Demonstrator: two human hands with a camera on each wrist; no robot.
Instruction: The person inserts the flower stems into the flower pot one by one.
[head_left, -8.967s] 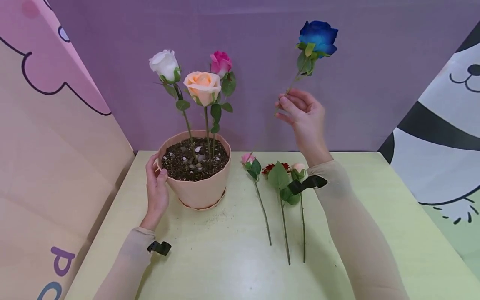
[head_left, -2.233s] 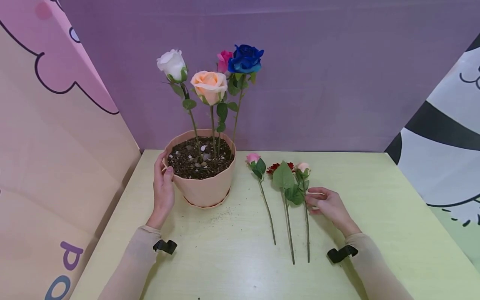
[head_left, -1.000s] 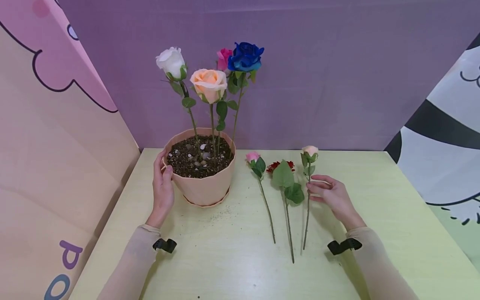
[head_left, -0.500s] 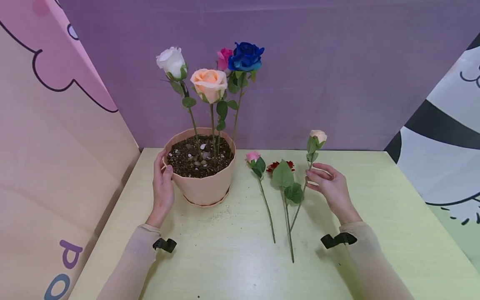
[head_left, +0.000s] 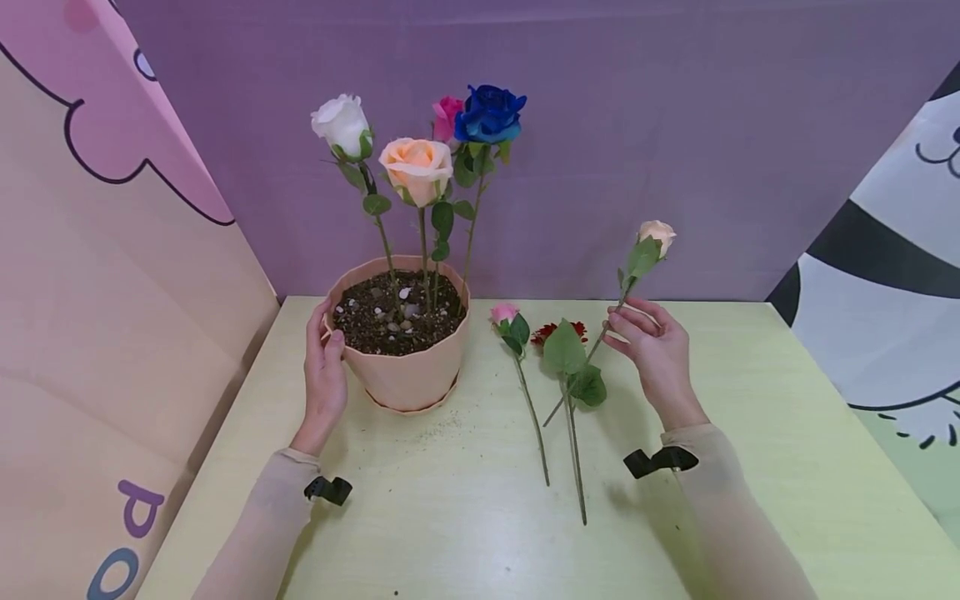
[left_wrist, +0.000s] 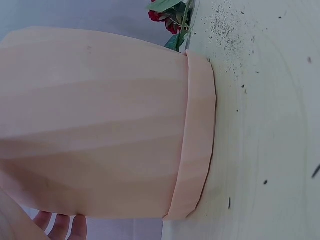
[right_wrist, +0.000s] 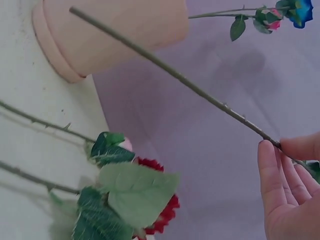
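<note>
My right hand (head_left: 660, 354) pinches the stem of a pale peach rose (head_left: 656, 237) between thumb and fingers. That rose is raised off the table and tilted, bloom to the upper right, its stem (right_wrist: 175, 75) slanting down to the left. My left hand (head_left: 326, 387) grips the left side of a pink flowerpot (head_left: 405, 379), thumb at the front near the rim and fingers round the far side. In the pot's dark soil (head_left: 367, 329) stand a white rose (head_left: 342, 125), a peach rose (head_left: 417, 171), a hot-pink rose (head_left: 447, 118) and a blue rose (head_left: 491, 115).
On the table (head_left: 465, 533) right of the pot lie a light pink rose (head_left: 504, 314) and a red flower (head_left: 581, 329) with a big green leaf (head_left: 564, 348). Soil crumbs (head_left: 446, 429) are scattered before the pot. A purple backdrop (head_left: 712, 150) stands behind.
The blue rose, earlier in my right hand, now stands in the pot. My right hand has since lifted the pale peach rose from the table, raising and tilting it. My left hand stays on the pot.
</note>
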